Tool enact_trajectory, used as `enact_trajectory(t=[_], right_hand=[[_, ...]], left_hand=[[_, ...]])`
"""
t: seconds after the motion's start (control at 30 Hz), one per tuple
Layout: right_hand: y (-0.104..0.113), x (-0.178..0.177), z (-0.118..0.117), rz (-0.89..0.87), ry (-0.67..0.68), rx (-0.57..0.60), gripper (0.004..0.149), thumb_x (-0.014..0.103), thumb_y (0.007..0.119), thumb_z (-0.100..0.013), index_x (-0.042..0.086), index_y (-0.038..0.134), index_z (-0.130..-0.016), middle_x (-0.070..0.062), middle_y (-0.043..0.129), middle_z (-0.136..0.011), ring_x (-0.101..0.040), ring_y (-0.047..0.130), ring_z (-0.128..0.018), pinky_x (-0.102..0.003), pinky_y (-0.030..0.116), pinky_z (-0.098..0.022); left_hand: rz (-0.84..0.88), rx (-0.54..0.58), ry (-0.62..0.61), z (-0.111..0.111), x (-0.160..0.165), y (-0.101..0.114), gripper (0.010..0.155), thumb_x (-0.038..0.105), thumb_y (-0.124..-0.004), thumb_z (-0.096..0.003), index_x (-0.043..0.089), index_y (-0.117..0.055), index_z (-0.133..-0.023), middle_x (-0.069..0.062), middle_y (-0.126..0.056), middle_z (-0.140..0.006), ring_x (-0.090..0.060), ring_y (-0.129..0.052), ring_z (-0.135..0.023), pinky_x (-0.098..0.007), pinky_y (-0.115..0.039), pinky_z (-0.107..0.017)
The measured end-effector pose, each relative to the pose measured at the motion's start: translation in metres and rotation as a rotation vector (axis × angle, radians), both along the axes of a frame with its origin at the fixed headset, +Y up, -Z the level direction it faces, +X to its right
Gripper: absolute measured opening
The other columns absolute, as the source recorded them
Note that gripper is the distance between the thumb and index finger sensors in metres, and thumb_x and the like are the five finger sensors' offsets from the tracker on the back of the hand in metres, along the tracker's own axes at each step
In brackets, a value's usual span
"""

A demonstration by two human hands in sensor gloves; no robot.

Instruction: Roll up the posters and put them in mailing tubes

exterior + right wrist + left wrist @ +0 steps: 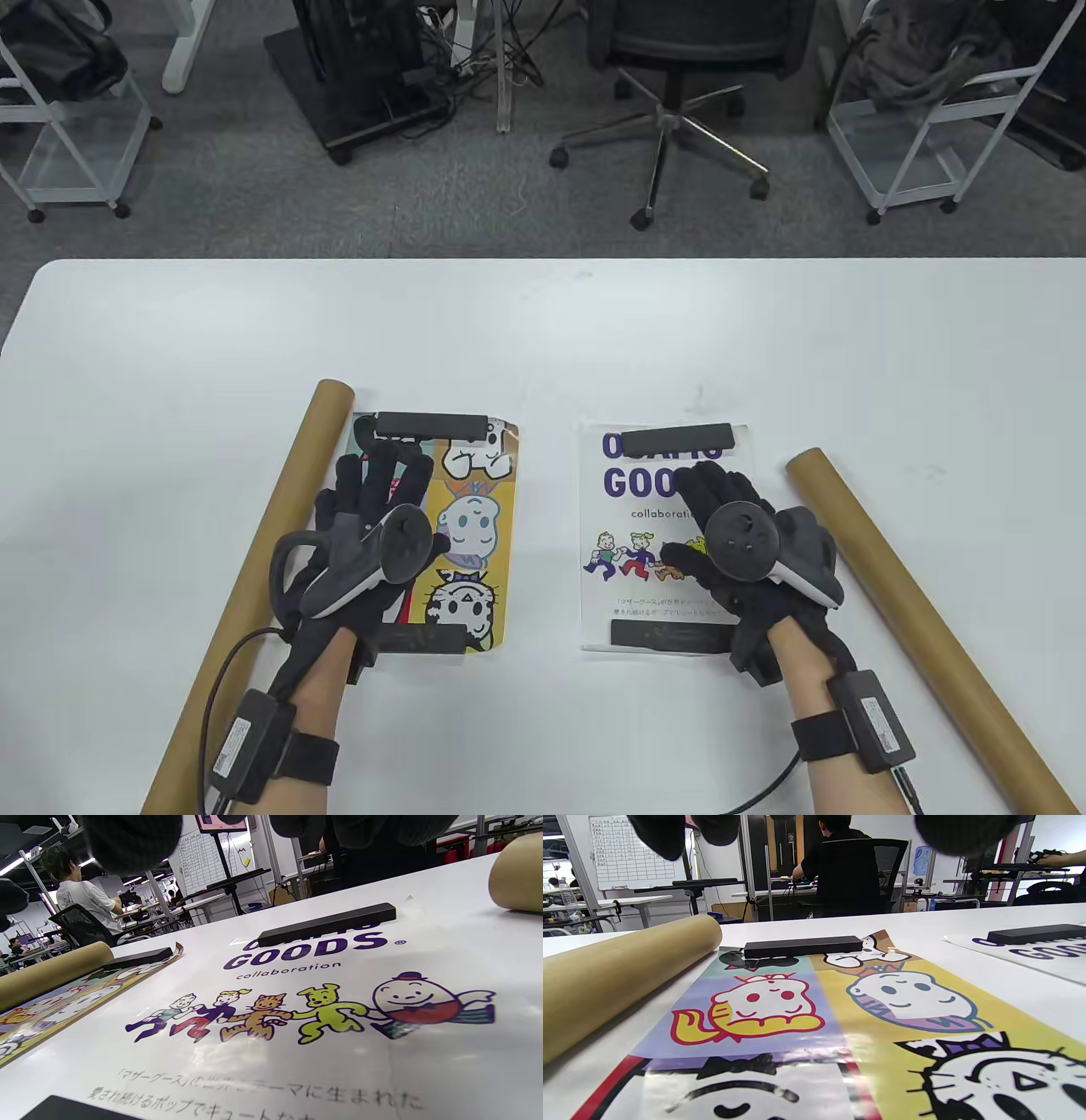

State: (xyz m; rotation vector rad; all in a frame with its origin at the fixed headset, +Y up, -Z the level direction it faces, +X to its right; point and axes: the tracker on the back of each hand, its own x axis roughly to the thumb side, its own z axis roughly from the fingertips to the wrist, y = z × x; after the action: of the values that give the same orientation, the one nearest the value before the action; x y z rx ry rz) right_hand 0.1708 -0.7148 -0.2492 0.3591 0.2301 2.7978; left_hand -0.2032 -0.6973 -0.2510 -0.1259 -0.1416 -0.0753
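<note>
Two flat cartoon posters (475, 518) lie under black bars (431, 424).

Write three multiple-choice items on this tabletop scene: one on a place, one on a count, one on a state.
1. Where does the left brown cardboard mailing tube lie?
A. left of the colourful cartoon poster
B. between the posters
C. on top of it

2. How many flat black bar weights sit on the posters?
A. two
B. four
C. six

3. What state is the white "GOODS" poster in?
A. rolled up
B. lying flat
C. inside a tube

Answers: 1 A, the tube runs along that poster's left edge. 2 B, each poster has one at top and bottom. 3 B, its print shows fully, weighted.
</note>
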Motion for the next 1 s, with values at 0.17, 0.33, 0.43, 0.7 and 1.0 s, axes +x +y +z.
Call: enact_trajectory(t=[0.17,0.33,0.43,0.7,1.0], right_hand=[[-0.0005,0.001,-0.0006,-0.006,-0.003,0.002,0.083,0.048,0.068,-0.049,0.014,0.026,-0.112,-0.026,0.029,-0.12,-0.062,0.039,-0.104,-0.077,0.043,-0.068],[-0.0004,0.0028,-0.001,-0.019,-0.009,-0.003,0.083,0.047,0.068,-0.049,0.014,0.026,-0.112,-0.025,0.029,-0.12,-0.062,0.039,-0.104,-0.077,0.043,-0.068],[-0.0003,0.0028,-0.0012,-0.013,-0.008,-0.003,0.083,0.047,0.068,-0.049,0.014,0.027,-0.112,-0.025,0.029,-0.12,-0.062,0.04,-0.104,-0.077,0.044,-0.068],[-0.0011,0.0018,-0.0008,-0.001,-0.012,-0.007,0.082,0.047,0.068,-0.049,0.014,0.027,-0.112,-0.025,0.029,-0.12,-0.062,0.039,-0.103,-0.078,0.043,-0.067],[-0.0012,0.0011,0.0007,-0.007,-0.008,-0.01,0.084,0.047,0.068,-0.049,0.014,0.025,-0.112,-0.025,0.028,-0.12,-0.063,0.039,-0.103,-0.078,0.043,-0.067]], left_hand=[[0.017,-0.008,0.0,-0.0004,0.0004,-0.001,0.084,0.065,-0.057,-0.0514,0.037,-0.014,-0.119,-0.008,-0.013,-0.131,-0.049,-0.034,-0.12,-0.065,-0.046,-0.086],[0.019,-0.001,0.001,-0.0006,0.0,-0.0003,0.084,0.065,-0.057,-0.0514,0.037,-0.014,-0.119,-0.008,-0.014,-0.131,-0.049,-0.034,-0.12,-0.065,-0.046,-0.086],[0.018,-0.002,0.003,-0.0008,-0.0004,-0.0006,0.084,0.065,-0.057,-0.0514,0.037,-0.014,-0.119,-0.008,-0.014,-0.131,-0.049,-0.034,-0.12,-0.065,-0.046,-0.086],[0.021,-0.019,0.004,-0.0025,-0.0014,-0.0034,0.085,0.065,-0.056,-0.0514,0.037,-0.012,-0.118,-0.008,-0.014,-0.131,-0.049,-0.034,-0.12,-0.065,-0.046,-0.086],[0.045,-0.018,0.022,-0.0028,-0.0088,0.0008,0.086,0.066,-0.056,-0.0511,0.036,-0.01,-0.118,-0.008,-0.016,-0.132,-0.05,-0.036,-0.12,-0.065,-0.047,-0.085]])
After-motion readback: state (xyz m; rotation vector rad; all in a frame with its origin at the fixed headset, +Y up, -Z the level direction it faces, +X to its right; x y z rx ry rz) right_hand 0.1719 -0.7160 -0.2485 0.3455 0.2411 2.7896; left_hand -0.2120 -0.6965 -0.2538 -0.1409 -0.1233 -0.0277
